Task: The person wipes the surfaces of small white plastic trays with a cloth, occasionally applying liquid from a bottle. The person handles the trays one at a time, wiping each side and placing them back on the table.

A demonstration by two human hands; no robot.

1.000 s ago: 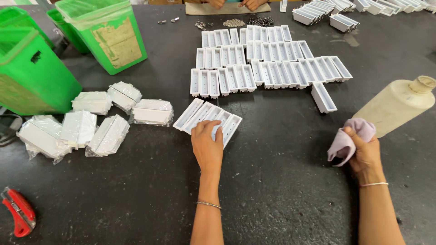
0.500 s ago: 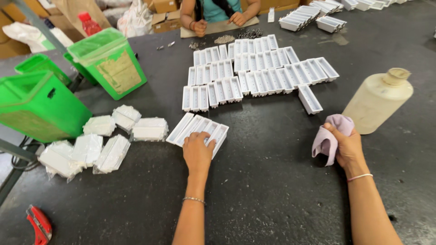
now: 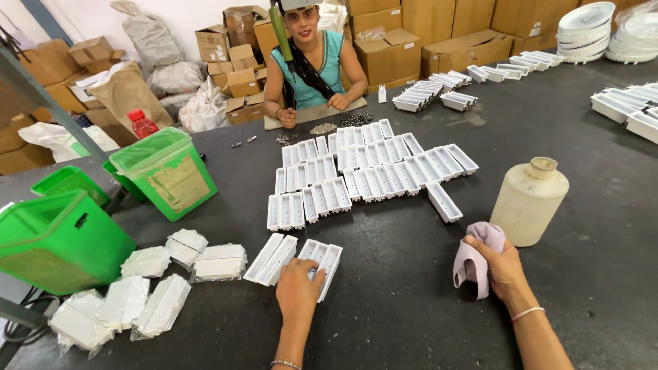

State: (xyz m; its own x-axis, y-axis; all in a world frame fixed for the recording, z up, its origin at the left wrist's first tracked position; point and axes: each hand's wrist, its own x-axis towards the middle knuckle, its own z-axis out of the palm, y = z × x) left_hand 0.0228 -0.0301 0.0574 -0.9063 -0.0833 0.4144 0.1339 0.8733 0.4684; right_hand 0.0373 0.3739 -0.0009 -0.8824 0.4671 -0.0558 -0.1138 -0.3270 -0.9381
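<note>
My left hand (image 3: pixel 296 291) lies flat, fingers spread loosely, pressing on a pair of white trays (image 3: pixel 321 258) near the front of the dark surface (image 3: pixel 384 301); it grips nothing, only rests on top. A second pair of trays (image 3: pixel 271 258) sits just beside it to the left, slightly apart. My right hand (image 3: pixel 504 267) is closed around a pale pink cloth (image 3: pixel 470 264), bunched in the fingers, close to a cream plastic bottle (image 3: pixel 528 201) that stands upright.

Judgement on doing this well: keep the left palm low and steady so the trays do not skid on the smooth top, and keep them square to each other. Bring the cloth in flat rather than wadded, so it reaches the shallow compartments.

The trays: long, narrow, white, open side up, with a row of small cells down the length. Glossy, light-looking; likely to slide easily.

Further back, rows of the same trays (image 3: pixel 363 171) are laid side by side. To my left, bagged white parts (image 3: pixel 137 288) and green bins (image 3: pixel 62 240). Another person (image 3: pixel 312 58) sits across the surface.
</note>
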